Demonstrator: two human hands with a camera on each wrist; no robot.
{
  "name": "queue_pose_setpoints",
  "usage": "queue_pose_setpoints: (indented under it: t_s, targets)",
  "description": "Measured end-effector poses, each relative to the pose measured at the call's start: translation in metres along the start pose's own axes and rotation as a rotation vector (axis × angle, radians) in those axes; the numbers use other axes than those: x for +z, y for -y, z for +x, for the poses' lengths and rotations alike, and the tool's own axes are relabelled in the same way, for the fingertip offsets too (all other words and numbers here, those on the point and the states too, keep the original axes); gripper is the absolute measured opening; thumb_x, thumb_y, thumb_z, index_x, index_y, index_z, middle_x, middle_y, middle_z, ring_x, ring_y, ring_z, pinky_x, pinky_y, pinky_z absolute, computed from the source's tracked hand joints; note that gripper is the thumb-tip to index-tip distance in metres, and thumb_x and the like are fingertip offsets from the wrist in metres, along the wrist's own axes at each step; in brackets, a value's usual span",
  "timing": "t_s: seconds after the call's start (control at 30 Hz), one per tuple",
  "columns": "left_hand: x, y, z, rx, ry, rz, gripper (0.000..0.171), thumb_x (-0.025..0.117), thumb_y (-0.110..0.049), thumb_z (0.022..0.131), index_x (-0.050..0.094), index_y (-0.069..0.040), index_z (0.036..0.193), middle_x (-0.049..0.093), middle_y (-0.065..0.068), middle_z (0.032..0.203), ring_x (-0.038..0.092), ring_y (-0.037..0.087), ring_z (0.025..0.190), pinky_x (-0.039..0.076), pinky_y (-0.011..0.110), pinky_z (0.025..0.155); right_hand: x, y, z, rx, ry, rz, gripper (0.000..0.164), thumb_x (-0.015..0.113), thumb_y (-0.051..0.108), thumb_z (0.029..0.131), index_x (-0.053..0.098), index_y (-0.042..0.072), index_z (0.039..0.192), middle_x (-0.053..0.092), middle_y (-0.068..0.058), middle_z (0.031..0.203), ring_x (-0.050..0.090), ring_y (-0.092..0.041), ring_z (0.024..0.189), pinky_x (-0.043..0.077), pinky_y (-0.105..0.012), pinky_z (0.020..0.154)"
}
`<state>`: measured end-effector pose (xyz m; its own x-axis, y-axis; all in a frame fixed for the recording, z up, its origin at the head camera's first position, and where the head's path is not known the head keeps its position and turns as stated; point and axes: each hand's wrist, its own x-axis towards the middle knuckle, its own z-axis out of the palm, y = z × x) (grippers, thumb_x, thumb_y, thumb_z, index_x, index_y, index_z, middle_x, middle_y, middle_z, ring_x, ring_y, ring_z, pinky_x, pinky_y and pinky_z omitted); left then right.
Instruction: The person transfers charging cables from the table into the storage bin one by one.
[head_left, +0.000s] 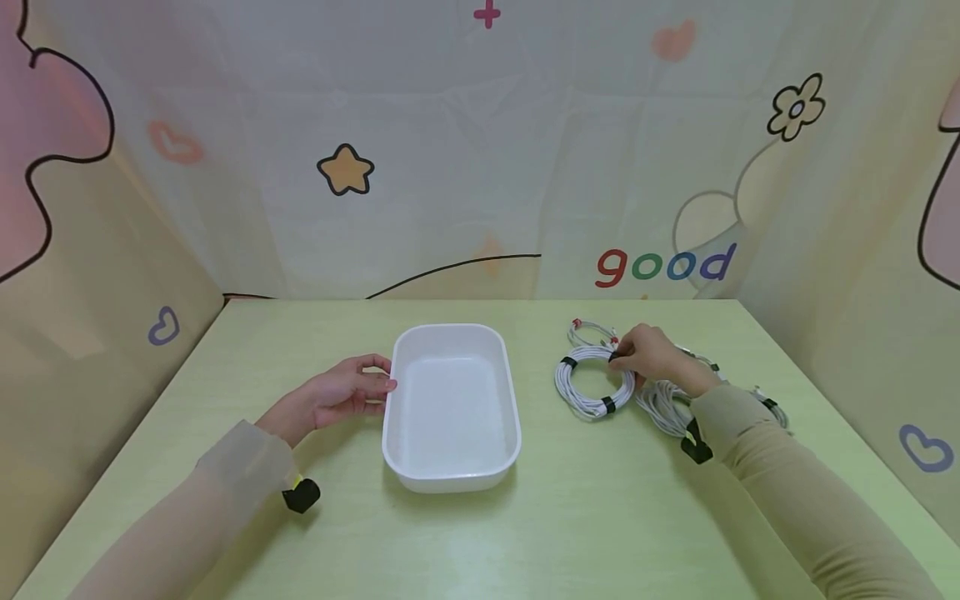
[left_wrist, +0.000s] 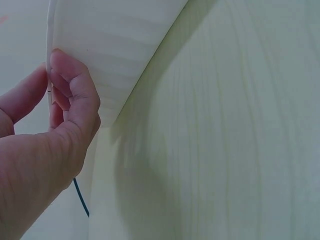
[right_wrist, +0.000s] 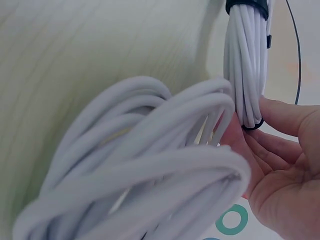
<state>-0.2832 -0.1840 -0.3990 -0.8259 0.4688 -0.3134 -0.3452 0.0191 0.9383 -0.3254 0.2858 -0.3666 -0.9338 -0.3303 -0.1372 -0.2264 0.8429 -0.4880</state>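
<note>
Pale green tabletop, printed backdrop behind. Left hand pinches the left rim of a white plastic tray. Right hand pinches the far-right edge of a strapped white cable coil, right of the tray; another cable bundle lies just beside.
</note>
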Motion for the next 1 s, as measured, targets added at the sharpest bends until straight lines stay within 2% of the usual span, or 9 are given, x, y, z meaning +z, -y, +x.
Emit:
queue_pose_setpoints:
  t_s: [0.37,0.8,1.0]
  targets:
    - [0.0,0.001,-0.001,0.017,0.02,-0.008,0.033,0.059,-0.005,0.094,0.038,-0.003,0.119,0.066,0.0,0.09,0.065,0.014,0.082,0.057,0.03,0.077,-0.003,0.004,0.002,0.005,-0.001,0.009,0.018,0.065,0.008,0.09,0.068,-0.01,0.095,0.066,-0.009,0.069,0.062,-0.014,0.051,0.057,-0.034,0.057]
    - [-0.002,0.004,0.001,0.025,0.036,-0.033,0.027,0.056,-0.003,0.095,0.04,-0.005,0.117,0.068,0.0,0.091,0.067,0.014,0.085,0.056,0.031,0.08,-0.007,0.015,0.006,-0.046,-0.013,0.027,0.02,0.063,0.007,0.091,0.067,-0.012,0.097,0.065,-0.01,0.066,0.063,-0.016,0.049,0.058,-0.041,0.059]
    - [-0.001,0.005,0.001,0.031,0.038,-0.044,0.025,0.056,-0.003,0.095,0.041,-0.006,0.115,0.068,0.0,0.09,0.066,0.014,0.083,0.057,0.031,0.079,-0.009,0.022,0.009,-0.049,-0.006,0.026,0.02,0.063,0.006,0.091,0.067,-0.012,0.097,0.067,-0.012,0.068,0.065,-0.018,0.051,0.058,-0.038,0.058]
